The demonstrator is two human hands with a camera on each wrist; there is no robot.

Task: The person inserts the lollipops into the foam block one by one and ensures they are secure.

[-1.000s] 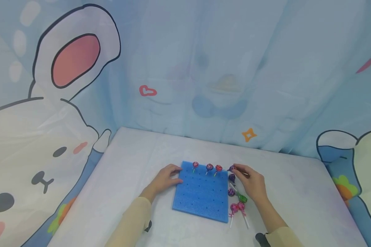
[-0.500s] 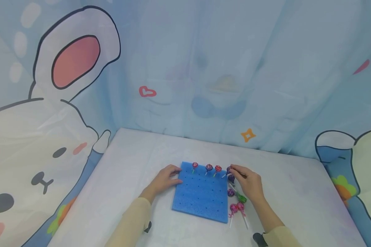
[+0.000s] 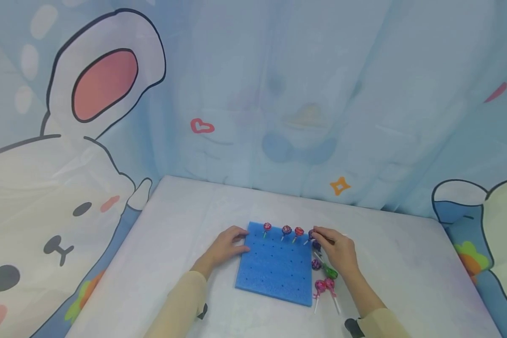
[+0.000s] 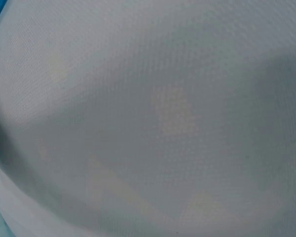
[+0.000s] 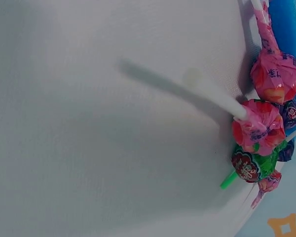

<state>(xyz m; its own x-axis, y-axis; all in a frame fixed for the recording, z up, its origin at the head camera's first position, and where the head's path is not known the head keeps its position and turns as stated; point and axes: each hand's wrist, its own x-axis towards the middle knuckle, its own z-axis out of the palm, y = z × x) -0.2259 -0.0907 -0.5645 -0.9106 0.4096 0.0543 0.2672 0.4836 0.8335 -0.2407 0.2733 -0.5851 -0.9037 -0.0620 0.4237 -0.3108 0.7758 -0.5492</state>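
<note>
At the far right corner of the blue foam board [image 3: 274, 263], my right hand [image 3: 342, 249] pinches a purple lollipop [image 3: 311, 234] by its wrapped head, its stick slanting down to the board. Three other lollipops stand in the same far row: a small red one [image 3: 267, 226], a purple-and-red one [image 3: 286, 230] and a red one [image 3: 299, 232]. The fingertips and thumb of my left hand [image 3: 226, 246] rest on the board's left edge. Small holes dot the rest of the board. Neither wrist view clearly shows its hand's fingers.
Beside the board's right edge lie loose lollipops: a dark purple one [image 3: 316, 245], another purple one [image 3: 316, 265], a green one [image 3: 331, 272] and two pink ones [image 5: 259, 129]. A white cloth covers the table [image 3: 186, 211]; a printed curtain [image 3: 236, 94] hangs behind.
My right hand has moved slightly left with the purple lollipop, from beyond the board's edge to its far right corner. My left hand keeps its place.
</note>
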